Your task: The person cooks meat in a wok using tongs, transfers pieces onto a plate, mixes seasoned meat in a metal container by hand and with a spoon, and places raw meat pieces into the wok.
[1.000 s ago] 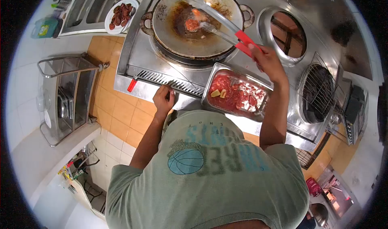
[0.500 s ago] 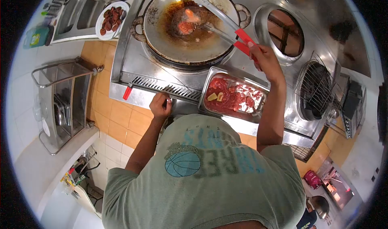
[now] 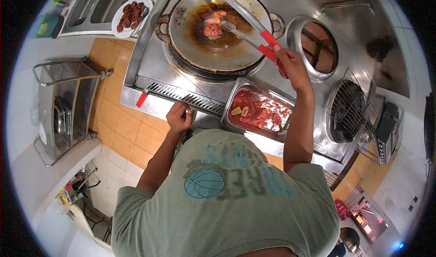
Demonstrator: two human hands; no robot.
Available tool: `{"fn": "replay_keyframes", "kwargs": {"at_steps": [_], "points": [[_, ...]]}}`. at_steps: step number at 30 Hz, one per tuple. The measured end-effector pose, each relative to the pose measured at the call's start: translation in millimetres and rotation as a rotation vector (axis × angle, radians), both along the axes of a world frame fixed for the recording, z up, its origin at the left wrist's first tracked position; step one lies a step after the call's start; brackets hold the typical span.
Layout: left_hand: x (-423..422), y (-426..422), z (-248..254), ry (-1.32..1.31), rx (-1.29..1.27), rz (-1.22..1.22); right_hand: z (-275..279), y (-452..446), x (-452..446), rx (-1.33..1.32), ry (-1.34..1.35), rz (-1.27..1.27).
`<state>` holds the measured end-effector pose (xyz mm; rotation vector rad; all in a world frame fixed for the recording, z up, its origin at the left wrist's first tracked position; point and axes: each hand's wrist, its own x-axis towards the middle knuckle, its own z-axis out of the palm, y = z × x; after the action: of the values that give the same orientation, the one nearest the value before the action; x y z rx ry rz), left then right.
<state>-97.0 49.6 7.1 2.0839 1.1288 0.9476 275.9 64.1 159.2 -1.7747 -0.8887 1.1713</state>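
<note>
With the right hand [image 3: 293,68], gripping the red handles [image 3: 266,52] of metal tongs [image 3: 247,15], holding their two arms spread apart over the wok [image 3: 195,53]. Lower arm's end just beside a round reddish piece [image 3: 212,31] at the bottom of the wok; cannot tell whether touching. Upper arm's end out near the wok's far rim. Close to the round piece, on its far side, a smaller orange-red piece [image 3: 215,17], both amid brown liquid [image 3: 227,44]. Resting the left hand [image 3: 178,116], loosely curled, at the front edge of the steel worktop [image 3: 152,71], just beside a slotted strip [image 3: 186,96]; cannot tell whether pinching anything. Between the forearms, nearer the body than the wok, a metal tray [image 3: 268,94] of wet red meat [image 3: 256,121], with yellowish pieces [image 3: 236,111] towards its left end. Farther out, right of the wok, a round opening [image 3: 297,34] and a wire rack [image 3: 349,105]. Far left, near the sink [image 3: 101,14], a white plate [image 3: 117,26] of browned pieces [image 3: 131,16].
</note>
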Motion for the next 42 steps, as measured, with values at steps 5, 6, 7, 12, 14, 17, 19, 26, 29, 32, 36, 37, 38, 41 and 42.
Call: {"fn": "replay_keyframes", "kwargs": {"at_steps": [5,6,7,12,14,17,19,26,29,32,36,37,38,41,42], "points": [[0.0,0.2,2.5,0.003,-0.002,-0.002,9.8,8.3,-3.7,0.016,-0.027,0.019],[-0.5,0.1,1.0,0.006,0.006,-0.001,12.5,10.7,-5.5,0.031,-0.026,0.023],[-1.0,0.1,-1.7,0.01,0.014,-0.002,14.1,13.0,-6.7,0.046,-0.024,0.027],[-1.7,-0.8,-3.3,0.005,0.002,0.0,10.6,28.7,-2.8,0.058,-0.017,0.065],[-3.0,-1.3,-5.5,0.014,0.006,0.003,11.3,31.5,-3.5,0.07,-0.039,0.06],[-3.1,-2.2,-4.0,0.056,0.007,0.015,13.9,31.8,-4.3,0.068,-0.075,0.032],[-3.8,-2.3,-4.4,0.049,-0.011,0.012,12.8,30.9,-3.1,0.044,-0.094,0.036],[-2.8,-1.8,-1.6,0.036,0.007,-0.003,3.0,37.8,-12.9,0.036,-0.165,0.084],[-3.1,-2.4,-2.1,0.041,-0.009,0.016,4.1,40.4,-11.0,0.036,-0.184,0.08],[-3.3,-2.7,-4.1,0.041,-0.009,0.021,9.8,39.6,-0.3,0.051,-0.194,0.032],[-3.1,-2.6,-4.0,0.043,0.004,0.022,15.3,40.1,9.0,0.047,-0.202,0.052],[-2.8,-2.4,-0.6,0.042,0.006,0.018,13.6,41.4,11.6,0.029,-0.217,0.069],[-2.3,-2.2,1.3,0.042,0.008,0.014,12.0,43.2,12.9,0.048,-0.234,0.092],[-2.8,-1.8,-0.9,0.016,0.033,-0.005,8.6,52.0,14.0,0.088,-0.28,0.158],[-3.2,-2.4,-0.1,0.029,0.019,-0.001,9.8,55.7,14.8,0.091,-0.294,0.179]]}}
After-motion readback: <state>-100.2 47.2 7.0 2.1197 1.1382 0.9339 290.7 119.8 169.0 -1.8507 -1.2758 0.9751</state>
